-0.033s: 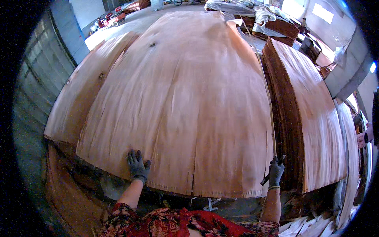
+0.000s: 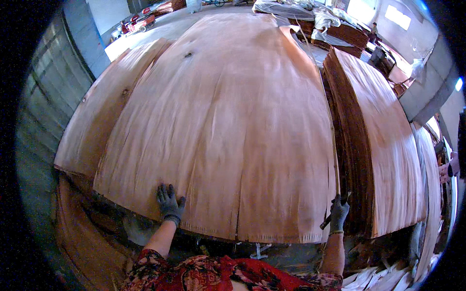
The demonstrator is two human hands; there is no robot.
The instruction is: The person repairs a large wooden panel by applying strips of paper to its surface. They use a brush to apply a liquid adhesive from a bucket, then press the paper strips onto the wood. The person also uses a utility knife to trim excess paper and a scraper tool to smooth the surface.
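While the left hand (image 2: 170, 204) rests palm down with its gloved fingers spread, the right hand (image 2: 340, 214) is closed around a dark tool (image 2: 325, 223), its handle jutting out to the left and a tip showing above the fingers. Beneath the left hand, and reaching across to the right hand, lies 1 broad sheet of reddish wood veneer (image 2: 218, 126) that stretches far ahead of both. A thin pale strip (image 2: 336, 167) follows its right edge forward from the right hand; whether that hand touches the strip, I cannot tell.

The veneer looks thin, light for its size and bendy, smooth on top and apt to tear along the grain. Between the hands, 1 dark split (image 2: 238, 218) opens at the near edge, so the firmer holds would seem to be the 2 near corners, lifted together.

That near edge runs just below the left hand. Right of the right hand, a layered veneer stack (image 2: 393, 145) leaves little sideways room. Left of the left hand lies another veneer piece (image 2: 107, 111). Far ahead, beyond the sheet, pale floor (image 2: 167, 30) gives more space.
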